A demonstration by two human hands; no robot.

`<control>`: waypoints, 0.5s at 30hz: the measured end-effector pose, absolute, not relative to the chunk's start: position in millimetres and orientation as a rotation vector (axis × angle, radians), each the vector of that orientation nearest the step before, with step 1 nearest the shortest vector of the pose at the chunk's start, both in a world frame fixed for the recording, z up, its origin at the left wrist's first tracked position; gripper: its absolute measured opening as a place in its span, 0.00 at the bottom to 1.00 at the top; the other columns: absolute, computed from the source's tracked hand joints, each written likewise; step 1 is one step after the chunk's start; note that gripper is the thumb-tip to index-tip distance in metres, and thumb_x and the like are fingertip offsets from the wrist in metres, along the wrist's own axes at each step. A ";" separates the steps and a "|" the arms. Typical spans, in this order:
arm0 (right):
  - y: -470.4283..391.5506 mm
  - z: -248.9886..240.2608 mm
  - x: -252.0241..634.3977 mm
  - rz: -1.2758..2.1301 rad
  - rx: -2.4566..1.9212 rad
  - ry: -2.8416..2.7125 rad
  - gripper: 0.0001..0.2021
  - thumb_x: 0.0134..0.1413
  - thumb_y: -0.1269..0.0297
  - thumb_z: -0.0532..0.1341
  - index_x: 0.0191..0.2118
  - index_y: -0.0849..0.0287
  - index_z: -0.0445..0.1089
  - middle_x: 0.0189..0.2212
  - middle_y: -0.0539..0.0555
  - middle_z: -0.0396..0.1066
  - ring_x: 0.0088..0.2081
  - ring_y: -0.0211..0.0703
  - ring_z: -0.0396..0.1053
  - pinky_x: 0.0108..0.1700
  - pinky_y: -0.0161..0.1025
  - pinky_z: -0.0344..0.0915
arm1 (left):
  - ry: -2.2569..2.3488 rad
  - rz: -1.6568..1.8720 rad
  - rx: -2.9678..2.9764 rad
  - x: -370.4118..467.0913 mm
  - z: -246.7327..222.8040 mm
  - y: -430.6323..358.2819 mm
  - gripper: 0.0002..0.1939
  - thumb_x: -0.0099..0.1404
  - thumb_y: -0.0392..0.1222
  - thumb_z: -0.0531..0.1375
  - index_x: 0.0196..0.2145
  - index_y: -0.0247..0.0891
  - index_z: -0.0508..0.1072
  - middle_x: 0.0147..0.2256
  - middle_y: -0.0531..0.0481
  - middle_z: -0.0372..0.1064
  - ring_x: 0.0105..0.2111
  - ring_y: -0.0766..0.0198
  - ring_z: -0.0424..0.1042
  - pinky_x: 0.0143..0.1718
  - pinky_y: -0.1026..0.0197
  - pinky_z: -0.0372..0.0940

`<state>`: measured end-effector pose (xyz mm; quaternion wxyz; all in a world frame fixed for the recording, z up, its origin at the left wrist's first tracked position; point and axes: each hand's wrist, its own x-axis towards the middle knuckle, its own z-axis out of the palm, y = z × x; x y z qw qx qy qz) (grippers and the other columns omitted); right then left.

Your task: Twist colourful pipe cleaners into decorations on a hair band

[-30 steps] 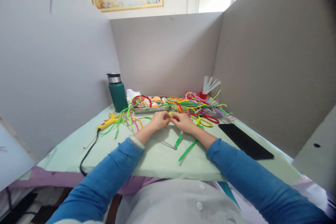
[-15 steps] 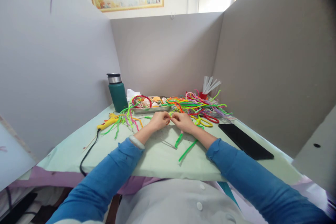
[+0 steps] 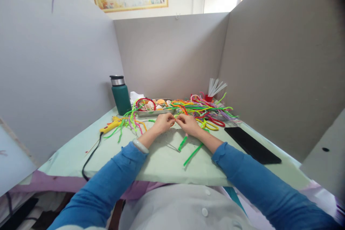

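Head view, left hand: the left hand point(image 3: 163, 123) is curled over the table point(image 3: 159, 165), fingertips drawn nearly together; whether they grip anything, I cannot tell.
Head view, right hand: the right hand point(image 3: 188, 125) meets it tip to tip, thumb and fingers bent inward; its hold is likewise too small to make out.
Green pieces: a green-wrapped piece point(image 3: 182, 144) lies on the table just below the right hand, and a straight green stem point(image 3: 192, 155) slants near the right forearm.
Behind the hands: a metal tray point(image 3: 156, 113) of small pieces, with a heap of coloured fuzzy stems point(image 3: 205, 107) beside it.
Left side: a yellow glue gun point(image 3: 110, 126) and a green bottle point(image 3: 121, 97).
Right side: a flat black object point(image 3: 250, 144).
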<state>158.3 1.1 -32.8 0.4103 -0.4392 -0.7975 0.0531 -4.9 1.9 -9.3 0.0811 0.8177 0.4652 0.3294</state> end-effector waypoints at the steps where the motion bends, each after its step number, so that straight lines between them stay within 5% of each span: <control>1: 0.8 -32.6 158.2 0.135 -1.108 -2.003 0.10 0.53 0.61 0.54 0.28 0.60 0.67 0.18 0.48 0.65 0.21 0.33 0.60 0.25 0.31 0.50 | 1.404 0.980 2.449 -5.1 -9.2 1.8 0.12 0.57 0.41 0.53 0.31 0.33 0.74 0.27 0.49 0.72 0.26 0.66 0.66 0.29 0.66 0.58; 15: 0.7 -33.3 158.5 0.131 -1.088 -1.998 0.10 0.53 0.62 0.54 0.28 0.60 0.68 0.19 0.48 0.66 0.21 0.33 0.60 0.25 0.31 0.50 | 1.393 0.937 2.431 -5.9 -7.2 4.0 0.13 0.56 0.41 0.53 0.31 0.32 0.75 0.27 0.49 0.72 0.26 0.67 0.65 0.28 0.67 0.57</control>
